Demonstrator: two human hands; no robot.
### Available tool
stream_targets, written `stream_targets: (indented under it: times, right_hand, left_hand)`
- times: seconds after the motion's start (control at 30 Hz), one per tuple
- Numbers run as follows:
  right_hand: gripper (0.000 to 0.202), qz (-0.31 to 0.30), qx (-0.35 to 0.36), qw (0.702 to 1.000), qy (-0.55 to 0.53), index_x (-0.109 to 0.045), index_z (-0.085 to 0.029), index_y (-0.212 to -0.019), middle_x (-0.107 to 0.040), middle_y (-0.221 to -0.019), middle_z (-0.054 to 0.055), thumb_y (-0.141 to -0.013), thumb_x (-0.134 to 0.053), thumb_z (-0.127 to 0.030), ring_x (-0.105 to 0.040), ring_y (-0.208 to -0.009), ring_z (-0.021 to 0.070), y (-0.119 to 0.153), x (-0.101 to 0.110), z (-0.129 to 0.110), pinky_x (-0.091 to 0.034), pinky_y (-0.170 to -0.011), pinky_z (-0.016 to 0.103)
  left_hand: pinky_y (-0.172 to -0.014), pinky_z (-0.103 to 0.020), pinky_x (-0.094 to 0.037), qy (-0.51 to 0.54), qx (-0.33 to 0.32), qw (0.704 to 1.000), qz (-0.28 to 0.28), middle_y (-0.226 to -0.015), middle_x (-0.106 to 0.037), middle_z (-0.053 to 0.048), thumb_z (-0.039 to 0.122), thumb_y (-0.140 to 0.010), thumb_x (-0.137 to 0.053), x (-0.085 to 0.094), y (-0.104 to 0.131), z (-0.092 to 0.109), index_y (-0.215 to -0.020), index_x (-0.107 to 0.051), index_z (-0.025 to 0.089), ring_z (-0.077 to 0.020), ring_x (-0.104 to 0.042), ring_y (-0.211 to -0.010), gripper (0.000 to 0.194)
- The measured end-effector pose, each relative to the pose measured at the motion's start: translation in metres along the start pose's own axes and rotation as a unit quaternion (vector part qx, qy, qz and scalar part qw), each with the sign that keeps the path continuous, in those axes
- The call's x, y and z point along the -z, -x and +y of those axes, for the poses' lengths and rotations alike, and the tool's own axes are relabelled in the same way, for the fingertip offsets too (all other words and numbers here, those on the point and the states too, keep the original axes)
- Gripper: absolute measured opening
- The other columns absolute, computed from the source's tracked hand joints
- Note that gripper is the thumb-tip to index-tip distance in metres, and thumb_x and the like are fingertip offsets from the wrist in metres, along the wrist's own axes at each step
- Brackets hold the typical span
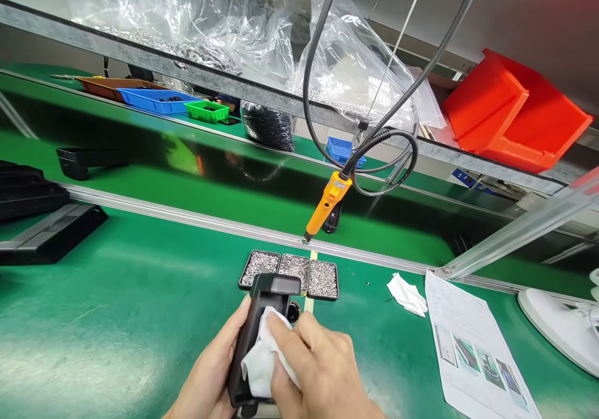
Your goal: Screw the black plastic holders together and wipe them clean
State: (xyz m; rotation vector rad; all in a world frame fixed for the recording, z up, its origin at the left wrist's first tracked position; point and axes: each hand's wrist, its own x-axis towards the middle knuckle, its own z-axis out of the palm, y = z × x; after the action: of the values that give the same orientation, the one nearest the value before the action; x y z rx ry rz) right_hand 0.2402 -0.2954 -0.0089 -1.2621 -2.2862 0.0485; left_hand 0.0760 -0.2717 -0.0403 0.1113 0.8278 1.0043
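The left hand (pixel 213 369) grips the smooth black plastic housing (pixel 243 350), a long hollow shape with a raised block at its far end; the right hand (pixel 322 360) pinches a soft, crumpled white cloth (pixel 262 360) against its recessed inside; the housing is held over the near middle of the glossy green table (pixel 154 300). Just beyond lie three shallow black trays (pixel 322 280) of small shiny metal pieces; an orange screwdriver (pixel 327 206) hangs above them; to the right lie another rumpled cloth (pixel 407 294) and a flat printed sheet (pixel 477 344).
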Motion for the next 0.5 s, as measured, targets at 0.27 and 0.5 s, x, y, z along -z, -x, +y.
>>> stream_targets:
  times: [0.27,0.5]
  right_hand:
    - [0.034,-0.06,0.021,0.996,-0.063,-0.067,-0.029,-0.115,-0.065,-0.087,-0.001,-0.082,-0.065,-0.021,-0.061,-0.065,0.0166,0.001,0.0,-0.01,-0.045,-0.058,0.028]
    - [0.029,-0.032,-0.12,0.909,-0.397,-0.066,-0.02,-0.083,-0.06,-0.096,0.005,-0.098,-0.044,-0.03,-0.06,-0.091,0.0166,-0.025,0.066,0.012,-0.048,-0.082,0.029]
  left_hand:
    - [-0.077,-0.03,-0.059,0.015,0.012,0.999,-0.028,-0.095,-0.078,-0.007,0.042,-0.091,-0.073,0.001,-0.002,0.001,-0.12,-0.074,0.015,-0.0255,-0.073,-0.088,0.04]
    - [-0.067,-0.029,-0.054,0.027,0.021,0.987,-0.16,-0.086,-0.068,-0.01,0.042,-0.099,-0.059,-0.008,0.002,0.008,-0.118,-0.073,0.009,-0.019,-0.062,-0.069,0.04]
